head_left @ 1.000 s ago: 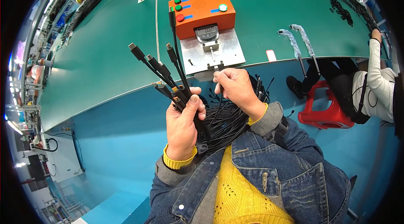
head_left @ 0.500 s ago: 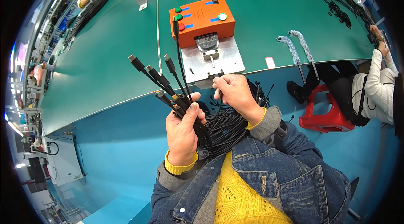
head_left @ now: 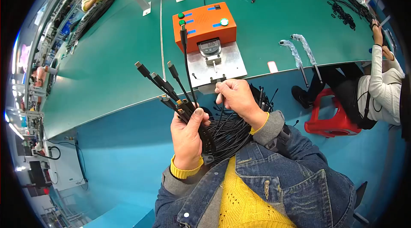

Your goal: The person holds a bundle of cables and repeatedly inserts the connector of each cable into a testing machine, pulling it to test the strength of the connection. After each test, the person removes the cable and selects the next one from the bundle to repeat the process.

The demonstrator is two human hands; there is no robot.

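Head view: cables (head_left: 171,86) in left hand (head_left: 187,136)

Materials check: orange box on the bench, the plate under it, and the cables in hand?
Orange box: looks like painted sheet metal, matte, crisp folded edges; could be plastic.
Plate: bare metal, likely aluminium, dull grey sheen.
Cables: black flexible jacket, probably rubber or PVC, with moulded plugs; left hand grips them.

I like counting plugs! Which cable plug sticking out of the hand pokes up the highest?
The plug on the long straight cable in the left hand, ending in front of the orange box. The other plugs fan out lower, to the left.
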